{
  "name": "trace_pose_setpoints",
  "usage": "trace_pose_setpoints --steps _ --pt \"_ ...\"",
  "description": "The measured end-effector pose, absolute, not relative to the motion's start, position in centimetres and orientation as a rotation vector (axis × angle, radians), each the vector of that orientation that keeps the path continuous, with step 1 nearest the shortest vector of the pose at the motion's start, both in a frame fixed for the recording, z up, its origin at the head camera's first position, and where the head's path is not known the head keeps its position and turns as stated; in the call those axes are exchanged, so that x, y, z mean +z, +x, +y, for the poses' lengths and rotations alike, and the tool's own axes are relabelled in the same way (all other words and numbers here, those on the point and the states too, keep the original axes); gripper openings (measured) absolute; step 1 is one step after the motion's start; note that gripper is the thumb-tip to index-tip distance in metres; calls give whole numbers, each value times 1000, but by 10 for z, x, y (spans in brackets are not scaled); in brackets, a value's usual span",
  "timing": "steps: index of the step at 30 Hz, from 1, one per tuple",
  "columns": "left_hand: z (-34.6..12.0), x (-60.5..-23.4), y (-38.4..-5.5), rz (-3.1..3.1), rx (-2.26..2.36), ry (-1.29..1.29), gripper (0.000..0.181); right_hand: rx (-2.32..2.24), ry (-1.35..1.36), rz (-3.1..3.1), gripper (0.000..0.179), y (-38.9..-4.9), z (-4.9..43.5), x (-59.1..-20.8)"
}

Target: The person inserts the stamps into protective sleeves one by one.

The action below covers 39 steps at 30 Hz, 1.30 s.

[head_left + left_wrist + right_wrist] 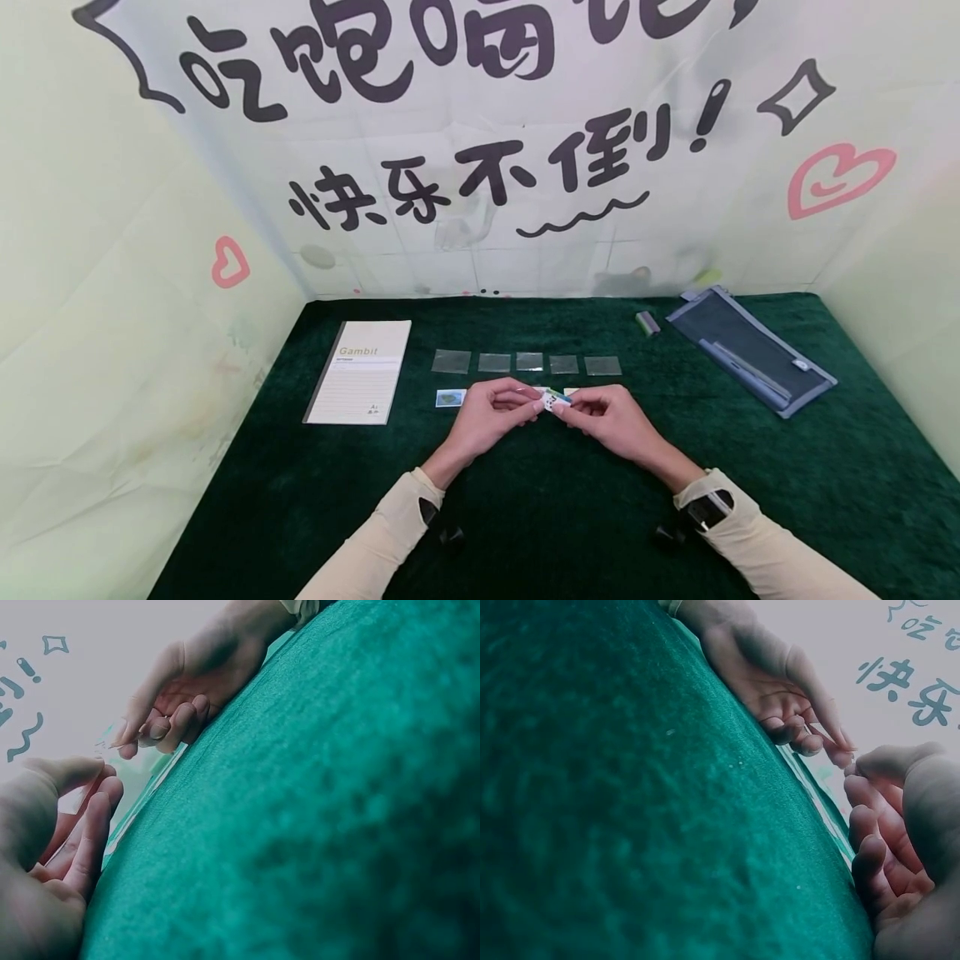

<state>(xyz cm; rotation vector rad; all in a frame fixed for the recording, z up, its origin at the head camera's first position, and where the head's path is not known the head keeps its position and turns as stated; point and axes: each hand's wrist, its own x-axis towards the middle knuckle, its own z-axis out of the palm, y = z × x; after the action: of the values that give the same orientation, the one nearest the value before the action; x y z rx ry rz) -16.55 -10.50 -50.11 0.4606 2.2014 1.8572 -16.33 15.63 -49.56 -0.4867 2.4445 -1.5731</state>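
Note:
Between both hands, above the table, is a small printed paper piece (556,401) that looks like a postage stamp, white with blue and green. My left hand (487,418) pinches its left side between thumb and fingertips. On its right side, the thumb and fingers of my right hand (621,421) pinch it too. Left of the left hand lies a blue-edged stamp (450,398); other paper pieces behind the hands are mostly hidden. In the wrist views the left hand (49,840) and right hand (919,840) meet at the fingertips, the held piece barely visible.
Several clear little sleeves (452,362) lie in a row beyond the hands. A notebook (360,375) is at the left, a small green-and-purple object (647,323) at the back right. Beside it lies a dark zip pouch (750,354) on the green cloth (555,517).

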Motion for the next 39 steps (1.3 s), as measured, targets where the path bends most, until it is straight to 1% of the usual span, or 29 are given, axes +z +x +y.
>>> trace_pose_setpoints --steps 5,16,32,36,39 --pt "-105 -500 -165 2214 1833 463 25 -1563 -481 2451 19 -164 157 -496" --pt "-104 -499 -165 2230 1791 470 22 -1570 -451 2455 26 -165 157 -498" --pt "-104 -499 -165 2195 1806 480 21 -1524 -556 2461 15 -164 157 -497" --pt "-104 -500 -165 2191 1789 499 20 -1501 -612 2478 17 -165 157 -498" --pt "-104 -499 -165 2189 1779 504 19 -1519 -604 2458 16 -165 157 -499"
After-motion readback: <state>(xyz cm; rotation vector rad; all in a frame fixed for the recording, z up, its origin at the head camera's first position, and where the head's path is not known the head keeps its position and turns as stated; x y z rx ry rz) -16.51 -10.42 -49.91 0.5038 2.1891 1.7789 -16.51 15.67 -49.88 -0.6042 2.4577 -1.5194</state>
